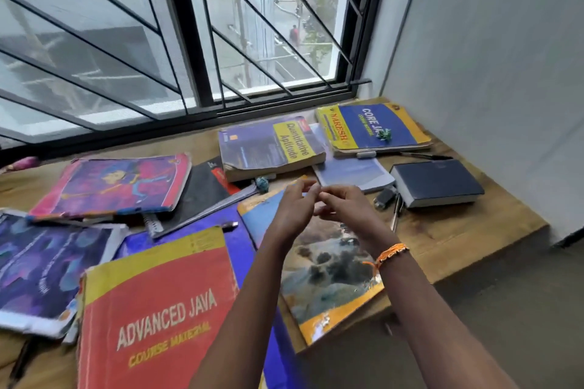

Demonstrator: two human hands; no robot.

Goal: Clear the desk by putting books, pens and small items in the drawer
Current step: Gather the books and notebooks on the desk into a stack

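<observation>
At the near edge of the wooden worktop (442,249) lies a red and yellow "Advanced Java" paperback book (158,309), with a landscape-cover notebook (328,275) to its right, jutting over that edge. Above the notebook both hands meet fingertip to fingertip: the left hand (292,204) and the right hand (343,207) have loosely bent fingers, each grip narrow, and whether they pinch something small I cannot tell. Near the right edge sits a dark blue hardcover book (437,181) beside a silver pen (395,215). Farther back lie a yellow-labelled "Quantitative Aptitude" book (271,147) and, at the far right corner, a blue and yellow "Core Java" book (373,128).
</observation>
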